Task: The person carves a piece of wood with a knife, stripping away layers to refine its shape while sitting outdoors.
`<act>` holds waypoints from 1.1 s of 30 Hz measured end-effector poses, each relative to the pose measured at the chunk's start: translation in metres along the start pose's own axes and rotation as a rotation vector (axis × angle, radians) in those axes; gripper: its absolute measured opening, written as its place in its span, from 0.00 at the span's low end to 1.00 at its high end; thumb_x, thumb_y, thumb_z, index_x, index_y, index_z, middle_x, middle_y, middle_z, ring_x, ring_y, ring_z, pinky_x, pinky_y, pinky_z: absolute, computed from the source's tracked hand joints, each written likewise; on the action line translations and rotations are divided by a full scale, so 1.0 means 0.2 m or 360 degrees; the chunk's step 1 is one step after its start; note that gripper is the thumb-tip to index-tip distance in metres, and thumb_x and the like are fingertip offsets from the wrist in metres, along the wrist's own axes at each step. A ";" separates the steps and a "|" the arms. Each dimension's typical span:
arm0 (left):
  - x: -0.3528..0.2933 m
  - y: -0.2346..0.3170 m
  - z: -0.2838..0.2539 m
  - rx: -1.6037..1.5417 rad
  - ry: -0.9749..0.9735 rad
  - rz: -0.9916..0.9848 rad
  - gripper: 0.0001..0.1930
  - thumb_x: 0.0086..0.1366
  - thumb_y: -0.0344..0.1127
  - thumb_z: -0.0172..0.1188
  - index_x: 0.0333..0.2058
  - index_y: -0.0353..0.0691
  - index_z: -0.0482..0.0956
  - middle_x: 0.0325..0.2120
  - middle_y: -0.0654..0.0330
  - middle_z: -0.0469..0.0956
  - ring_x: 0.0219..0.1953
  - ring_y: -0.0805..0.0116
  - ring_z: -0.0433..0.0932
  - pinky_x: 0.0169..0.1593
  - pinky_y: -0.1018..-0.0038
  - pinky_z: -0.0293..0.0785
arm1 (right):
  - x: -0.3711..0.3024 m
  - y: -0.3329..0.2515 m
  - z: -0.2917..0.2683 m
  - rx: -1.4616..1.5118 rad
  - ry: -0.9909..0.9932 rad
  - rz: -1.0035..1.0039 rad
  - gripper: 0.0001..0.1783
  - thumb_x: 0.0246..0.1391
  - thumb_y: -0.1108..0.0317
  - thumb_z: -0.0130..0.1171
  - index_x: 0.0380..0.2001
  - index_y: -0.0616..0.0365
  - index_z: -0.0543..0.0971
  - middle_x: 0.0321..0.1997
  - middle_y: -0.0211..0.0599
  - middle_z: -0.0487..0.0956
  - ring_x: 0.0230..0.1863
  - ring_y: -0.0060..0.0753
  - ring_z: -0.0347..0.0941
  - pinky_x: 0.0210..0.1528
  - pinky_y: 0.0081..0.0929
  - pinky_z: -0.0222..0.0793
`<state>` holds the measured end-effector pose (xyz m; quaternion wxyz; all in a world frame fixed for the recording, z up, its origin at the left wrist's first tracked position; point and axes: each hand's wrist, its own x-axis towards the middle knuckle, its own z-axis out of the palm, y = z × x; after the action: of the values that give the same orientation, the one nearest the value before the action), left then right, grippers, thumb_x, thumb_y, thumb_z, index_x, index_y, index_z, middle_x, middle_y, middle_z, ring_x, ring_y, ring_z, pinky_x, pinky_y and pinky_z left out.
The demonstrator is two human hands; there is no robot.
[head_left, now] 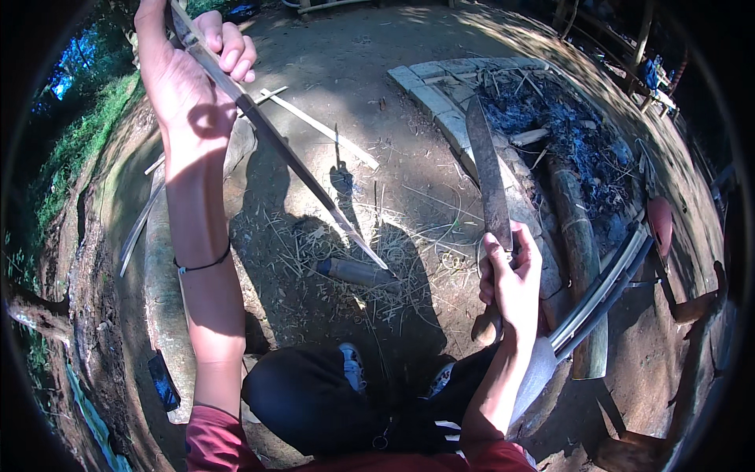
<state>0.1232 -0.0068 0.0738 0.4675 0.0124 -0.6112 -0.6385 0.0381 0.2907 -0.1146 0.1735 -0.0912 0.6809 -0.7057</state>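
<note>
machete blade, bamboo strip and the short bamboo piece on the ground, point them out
machete blade (pixel 487 169), head view, middle of the flat blade above the right hand
bamboo strip (pixel 303 169), head view, mid-length of the strip below the left hand
short bamboo piece (pixel 358 273), head view, middle of its side

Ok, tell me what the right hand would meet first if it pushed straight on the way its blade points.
Probably the stone border of the ash pit. The right hand holds the long knife pointing up and away, its tip seemingly over those stones. Depth is unclear, so it may pass above them.

bamboo strip (pixel 275 138): top end cut off by upper edge | machete (pixel 487 169): handle hidden in right hand (pixel 511 287)
</note>
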 end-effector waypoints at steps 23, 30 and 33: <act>0.04 -0.06 0.12 0.0030 -0.0508 0.0089 0.23 0.71 0.54 0.39 0.25 0.40 0.60 0.16 0.62 0.57 0.18 0.71 0.58 0.21 0.77 0.57 | 0.02 0.64 0.05 0.0916 -0.0183 0.0720 0.10 0.63 0.70 0.48 0.47 0.52 0.65 0.30 0.44 0.80 0.13 0.26 0.68 0.11 0.23 0.66; 0.03 -0.07 0.09 -0.0050 -0.0016 0.0199 0.25 0.69 0.56 0.35 0.23 0.40 0.61 0.13 0.62 0.56 0.13 0.73 0.54 0.18 0.77 0.50 | -0.01 0.63 0.10 0.0898 -0.0230 0.0820 0.11 0.62 0.72 0.48 0.46 0.49 0.66 0.20 0.33 0.69 0.10 0.22 0.61 0.08 0.20 0.57; 0.05 -0.08 0.07 0.0034 0.0208 0.0226 0.21 0.65 0.53 0.41 0.24 0.40 0.60 0.15 0.64 0.55 0.15 0.74 0.53 0.20 0.79 0.48 | -0.01 0.62 0.11 0.0877 -0.0216 0.0821 0.10 0.62 0.73 0.47 0.45 0.49 0.66 0.21 0.32 0.68 0.10 0.22 0.61 0.07 0.20 0.58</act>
<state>0.1006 -0.0054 0.0700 0.5504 0.0155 -0.5855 -0.5950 0.0633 0.2695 -0.2368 0.4081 0.0868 0.4531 -0.7878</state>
